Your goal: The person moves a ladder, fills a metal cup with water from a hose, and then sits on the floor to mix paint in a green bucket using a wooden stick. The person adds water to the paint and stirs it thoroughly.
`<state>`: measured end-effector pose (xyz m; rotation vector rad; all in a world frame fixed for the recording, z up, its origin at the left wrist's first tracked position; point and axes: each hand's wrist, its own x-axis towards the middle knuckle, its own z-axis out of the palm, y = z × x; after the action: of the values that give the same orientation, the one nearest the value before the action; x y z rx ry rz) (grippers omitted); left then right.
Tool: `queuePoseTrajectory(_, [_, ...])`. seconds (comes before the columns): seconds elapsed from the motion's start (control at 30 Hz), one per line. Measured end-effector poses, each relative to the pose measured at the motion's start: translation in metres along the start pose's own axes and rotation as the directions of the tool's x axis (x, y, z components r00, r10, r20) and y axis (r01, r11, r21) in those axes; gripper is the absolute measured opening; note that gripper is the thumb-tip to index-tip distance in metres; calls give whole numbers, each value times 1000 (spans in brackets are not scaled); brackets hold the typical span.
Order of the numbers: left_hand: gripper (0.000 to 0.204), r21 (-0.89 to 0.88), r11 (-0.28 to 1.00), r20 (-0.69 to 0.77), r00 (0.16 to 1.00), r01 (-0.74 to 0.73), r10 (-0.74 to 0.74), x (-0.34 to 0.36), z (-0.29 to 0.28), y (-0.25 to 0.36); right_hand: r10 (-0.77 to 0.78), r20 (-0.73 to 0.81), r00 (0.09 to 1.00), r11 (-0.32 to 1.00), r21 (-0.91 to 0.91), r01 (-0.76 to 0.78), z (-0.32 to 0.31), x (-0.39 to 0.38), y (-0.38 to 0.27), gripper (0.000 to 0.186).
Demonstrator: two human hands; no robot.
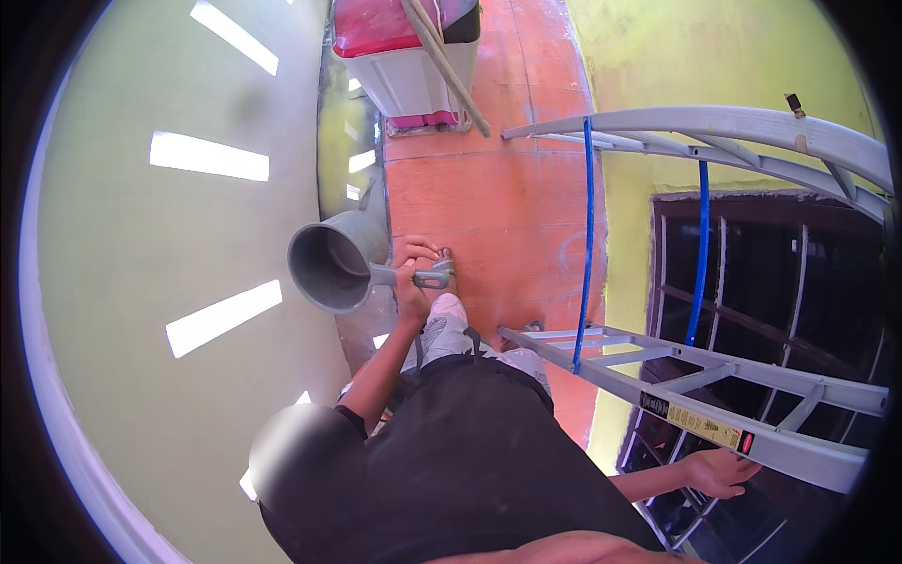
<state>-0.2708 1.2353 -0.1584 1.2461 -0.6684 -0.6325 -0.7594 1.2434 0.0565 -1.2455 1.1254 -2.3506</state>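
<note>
My left hand [411, 287] grips the handle of a grey plastic dipper [343, 249], whose round mouth faces left, over my feet. At the lower right, my right hand [716, 473] is open with loosely bent fingers at the lower edge of an aluminium stepladder's near rail [799, 449]; whether it touches the rail is unclear. Blue straps [587, 235] run between the ladder's two sections.
A white bin with a red lid [413, 80] stands ahead, a wooden stick [451, 75] across it. Orange tiled floor [479, 188] runs between a pale wall [122, 235] on the left and a yellow wall [686, 56] with a dark barred window [752, 263] on the right.
</note>
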Motion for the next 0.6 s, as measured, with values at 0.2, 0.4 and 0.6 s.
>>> queuePoseTrajectory(0.2, [33, -92, 993, 127, 990, 67, -55, 59, -22, -7, -157, -215, 964, 555, -827, -94, 98, -17, 15, 30])
queuePoseTrajectory(0.4, [33, -179, 981, 268, 963, 71, -20, 125, -16, -15, -245, -201, 949, 491, -869, -57, 89, -9, 15, 21])
queuePoseTrajectory(0.6, [32, -200, 973, 345, 938, 117, -42, 155, -2, -18, -247, -206, 947, 481, -875, -65, 64, -6, 15, 18])
